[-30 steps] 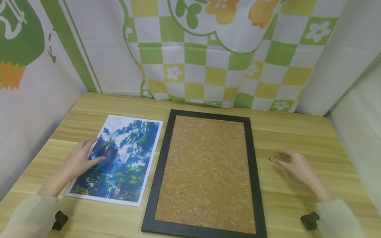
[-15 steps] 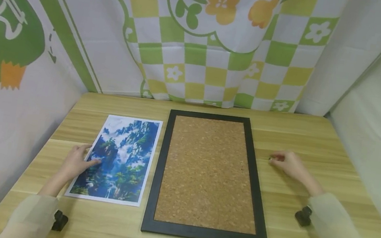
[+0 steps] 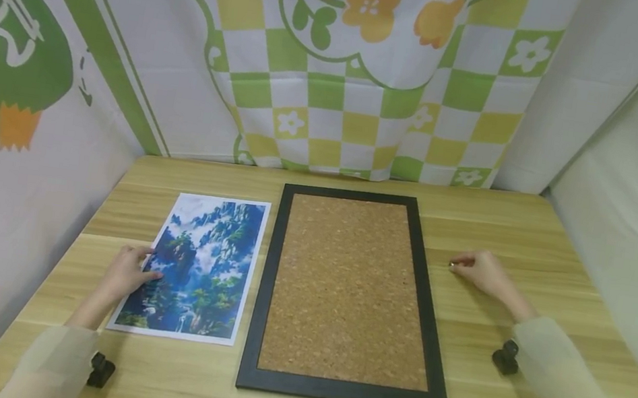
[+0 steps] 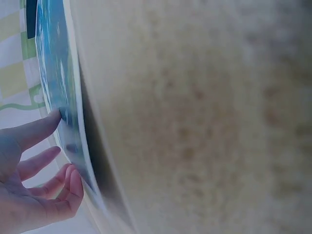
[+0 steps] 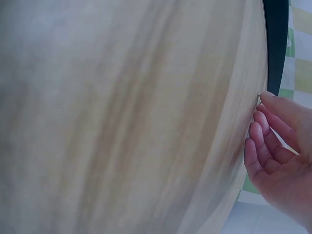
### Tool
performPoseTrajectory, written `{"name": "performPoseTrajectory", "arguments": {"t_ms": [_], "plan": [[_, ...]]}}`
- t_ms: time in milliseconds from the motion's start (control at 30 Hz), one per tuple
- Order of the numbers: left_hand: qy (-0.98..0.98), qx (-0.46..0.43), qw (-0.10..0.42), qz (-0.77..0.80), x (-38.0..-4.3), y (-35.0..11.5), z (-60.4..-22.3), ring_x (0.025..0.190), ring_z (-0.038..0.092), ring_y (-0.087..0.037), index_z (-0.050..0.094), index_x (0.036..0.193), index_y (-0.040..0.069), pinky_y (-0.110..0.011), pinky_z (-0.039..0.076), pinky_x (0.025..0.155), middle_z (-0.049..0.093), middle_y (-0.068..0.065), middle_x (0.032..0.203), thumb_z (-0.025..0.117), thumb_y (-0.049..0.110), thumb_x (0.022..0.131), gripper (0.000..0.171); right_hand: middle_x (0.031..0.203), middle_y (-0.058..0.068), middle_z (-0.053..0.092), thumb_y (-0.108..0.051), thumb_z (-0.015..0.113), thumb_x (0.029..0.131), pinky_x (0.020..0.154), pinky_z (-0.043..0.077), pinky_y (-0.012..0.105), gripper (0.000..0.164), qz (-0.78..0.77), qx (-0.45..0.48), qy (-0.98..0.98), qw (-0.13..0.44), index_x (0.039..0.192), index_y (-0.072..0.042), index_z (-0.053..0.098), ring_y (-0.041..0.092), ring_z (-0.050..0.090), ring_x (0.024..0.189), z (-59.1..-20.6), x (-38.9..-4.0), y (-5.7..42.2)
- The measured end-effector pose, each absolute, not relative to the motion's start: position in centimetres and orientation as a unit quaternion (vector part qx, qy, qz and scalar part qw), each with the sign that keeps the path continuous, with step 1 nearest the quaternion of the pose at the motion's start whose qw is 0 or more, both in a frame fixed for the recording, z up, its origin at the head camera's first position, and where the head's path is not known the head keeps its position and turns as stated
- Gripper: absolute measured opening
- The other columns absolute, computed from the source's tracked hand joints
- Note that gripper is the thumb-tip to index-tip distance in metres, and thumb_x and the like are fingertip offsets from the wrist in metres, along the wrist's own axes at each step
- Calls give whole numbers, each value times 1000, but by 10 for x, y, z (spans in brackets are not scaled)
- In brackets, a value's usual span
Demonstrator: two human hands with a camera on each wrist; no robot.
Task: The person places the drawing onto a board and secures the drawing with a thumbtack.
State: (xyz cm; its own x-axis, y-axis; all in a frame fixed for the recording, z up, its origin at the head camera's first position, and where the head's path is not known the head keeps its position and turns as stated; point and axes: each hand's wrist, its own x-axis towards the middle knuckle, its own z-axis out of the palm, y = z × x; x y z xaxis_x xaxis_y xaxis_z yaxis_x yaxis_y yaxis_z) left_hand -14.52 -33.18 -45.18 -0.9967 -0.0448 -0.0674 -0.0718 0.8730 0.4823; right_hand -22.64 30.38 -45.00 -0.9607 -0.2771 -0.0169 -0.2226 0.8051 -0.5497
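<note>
Pale sleeves (image 3: 567, 390) are being worn behind the left hand (image 3: 125, 274) and right hand (image 3: 482, 274); a small, black, angular unit (image 3: 101, 371) is being carried beside each cuff (image 3: 529, 336).

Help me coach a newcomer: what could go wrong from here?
The right hand pinches a small metal piece that offers little to grip, so it could slip and drop. The left hand touches the picture sheet near its left edge; a push there might slide or crease it.

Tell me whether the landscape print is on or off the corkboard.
Off: the landscape print lies on the table beside the framed corkboard, with a narrow gap between them; the left hand touches the print's edge.
</note>
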Motion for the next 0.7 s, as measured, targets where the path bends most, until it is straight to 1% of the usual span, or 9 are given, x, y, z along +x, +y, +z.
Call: {"name": "performPoseTrajectory", "arguments": {"t_ms": [233, 300, 400, 467, 533, 567, 633, 667, 700], "plan": [[964, -15, 23, 264, -144, -332, -453, 87, 49, -40, 50, 115, -18, -50, 44, 74, 50, -36, 102, 67, 4, 79, 46, 90, 24, 67, -7, 63, 83, 65, 48, 31, 20, -284, -131, 949, 39, 95, 8, 67, 26, 61, 76, -452, -226, 303], [963, -10, 24, 267, -145, -332, -453, 91, 52, -45, 51, 115, -17, -51, 46, 75, 52, -38, 105, 67, 4, 79, 45, 90, 25, 66, -6, 64, 83, 66, 50, 34, 19, -285, -132, 949, 37, 94, 9, 67, 28, 62, 77, -452, -226, 303], [961, -17, 34, 275, -146, -331, -451, 92, 54, -46, 51, 116, -16, -51, 48, 76, 53, -39, 105, 67, 4, 79, 44, 91, 26, 66, -6, 64, 83, 69, 51, 41, 19, -288, -135, 947, 37, 94, 9, 67, 33, 62, 79, -452, -226, 302], [959, -26, 46, 278, -147, -331, -450, 87, 56, -42, 51, 116, -15, -49, 49, 74, 55, -37, 101, 67, 4, 79, 45, 92, 27, 65, -5, 63, 83, 72, 51, 44, 19, -288, -136, 947, 37, 94, 10, 66, 36, 62, 81, -452, -226, 302], [957, -38, 61, 282, -148, -331, -449, 78, 53, -35, 51, 118, -13, -45, 48, 68, 55, -34, 92, 67, 6, 79, 46, 92, 27, 65, -5, 63, 84, 74, 50, 46, 19, -286, -137, 948, 38, 94, 10, 66, 38, 62, 83, -451, -226, 302], [956, -39, 65, 283, -149, -332, -449, 77, 52, -33, 51, 118, -13, -43, 47, 66, 54, -33, 93, 67, 6, 79, 46, 92, 27, 65, -5, 62, 84, 74, 50, 47, 19, -284, -138, 948, 38, 94, 10, 66, 38, 62, 84, -451, -226, 302], [954, -43, 75, 286, -150, -335, -450, 79, 52, -34, 52, 118, -12, -43, 46, 67, 53, -35, 97, 67, 8, 80, 45, 92, 27, 65, -5, 62, 84, 75, 50, 48, 18, -281, -139, 949, 40, 94, 10, 66, 40, 61, 85, -451, -226, 302], [952, -45, 80, 291, -150, -337, -452, 80, 51, -35, 52, 119, -11, -43, 45, 67, 52, -35, 97, 66, 8, 81, 45, 93, 28, 65, -5, 62, 84, 76, 49, 48, 19, -281, -139, 949, 42, 94, 10, 66, 40, 61, 86, -451, -226, 302], [950, -46, 83, 297, -151, -340, -453, 85, 52, -40, 52, 119, -11, -46, 46, 71, 51, -37, 102, 65, 8, 81, 44, 93, 28, 65, -5, 61, 84, 77, 49, 48, 19, -280, -139, 949, 43, 94, 10, 66, 41, 61, 86, -451, -226, 301]]}}
